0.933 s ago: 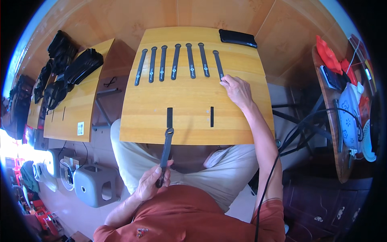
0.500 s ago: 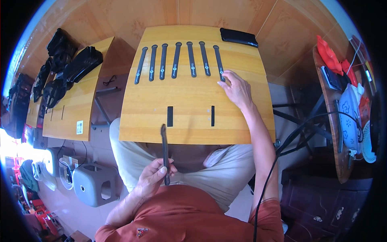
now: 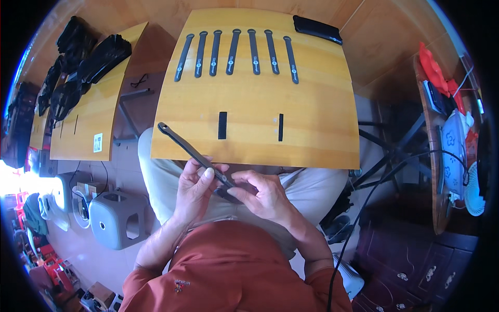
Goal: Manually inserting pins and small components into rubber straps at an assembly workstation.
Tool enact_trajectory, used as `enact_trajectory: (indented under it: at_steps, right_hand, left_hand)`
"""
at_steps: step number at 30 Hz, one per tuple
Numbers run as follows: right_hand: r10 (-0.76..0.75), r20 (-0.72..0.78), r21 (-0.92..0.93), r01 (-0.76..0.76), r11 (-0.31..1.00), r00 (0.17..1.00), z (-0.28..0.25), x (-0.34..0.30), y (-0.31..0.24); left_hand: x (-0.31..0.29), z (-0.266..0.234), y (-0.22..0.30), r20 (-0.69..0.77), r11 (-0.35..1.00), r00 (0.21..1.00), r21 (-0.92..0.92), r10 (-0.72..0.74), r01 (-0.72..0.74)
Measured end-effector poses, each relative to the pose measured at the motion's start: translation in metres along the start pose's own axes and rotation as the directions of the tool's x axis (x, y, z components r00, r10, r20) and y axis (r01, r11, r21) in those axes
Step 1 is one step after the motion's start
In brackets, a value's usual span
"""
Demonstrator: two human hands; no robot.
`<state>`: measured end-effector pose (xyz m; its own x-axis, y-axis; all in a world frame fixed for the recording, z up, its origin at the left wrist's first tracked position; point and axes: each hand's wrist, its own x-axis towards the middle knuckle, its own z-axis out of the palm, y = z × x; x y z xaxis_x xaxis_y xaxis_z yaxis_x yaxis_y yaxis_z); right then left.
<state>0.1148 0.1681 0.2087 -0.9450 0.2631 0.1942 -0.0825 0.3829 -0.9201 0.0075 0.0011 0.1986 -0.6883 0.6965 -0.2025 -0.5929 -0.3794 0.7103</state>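
Note:
Over the near edge of the wooden table [image 3: 249,99], my left hand [image 3: 193,191] grips a long dark strap [image 3: 186,147] with a slotted end. The strap slants, its slotted end up and to the left, above the tabletop. At its lower end my right hand [image 3: 266,196] closes thumb and fingers on the strap; a dark folded or second piece shows beneath, partly hidden by the fingers. Farther off, several dark grey straps [image 3: 232,52] with pale printed marks lie side by side in a row, slotted ends away from me.
Two black strips [image 3: 222,125] lie on the table's near half. A black pouch [image 3: 318,29] rests at the far right corner. Black bags [image 3: 106,58] cover a second table at left, above a grey stool [image 3: 117,221]. At right, a cable [image 3: 374,182] hangs beside a side table [image 3: 439,208].
My right hand has come back from the rightmost strap in the row to the strap in my left hand. That strap has tilted leftward. The row stays put.

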Motion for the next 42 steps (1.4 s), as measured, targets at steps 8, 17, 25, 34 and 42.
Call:
enact_trajectory:
  at_steps: [8, 17, 25, 34, 42]
  right_hand:
    - [-0.150, -0.029, -0.003, 0.150, 0.989, 0.988, 0.009, 0.011, 0.000]
    - [-0.052, 0.065, -0.165, 0.062, 0.984, 0.997, 0.007, 0.004, -0.015]
    - [-0.087, 0.023, -0.176, 0.089, 0.980, 0.996, 0.014, 0.000, -0.011]
    - [-0.074, 0.040, -0.127, 0.078, 0.989, 0.996, 0.016, 0.001, -0.010]
    - [-0.048, 0.027, -0.119, 0.051, 0.992, 0.998, 0.019, -0.001, -0.004]
  left_hand:
    - [-0.005, -0.001, -0.002, -0.005, 0.979, 0.998, 0.196, -0.056, 0.056]
    - [0.000, -0.018, -0.002, -0.015, 0.996, 0.998, -0.070, -0.058, 0.057]
    - [-0.004, -0.019, -0.002, 0.027, 0.995, 0.999, -0.097, -0.023, 0.025]
    - [-0.006, -0.020, -0.003, 0.032, 1.000, 0.999, -0.019, -0.010, 0.010]
    - [-0.004, -0.022, -0.005, 0.039, 1.000, 0.999, 0.028, -0.016, 0.015]
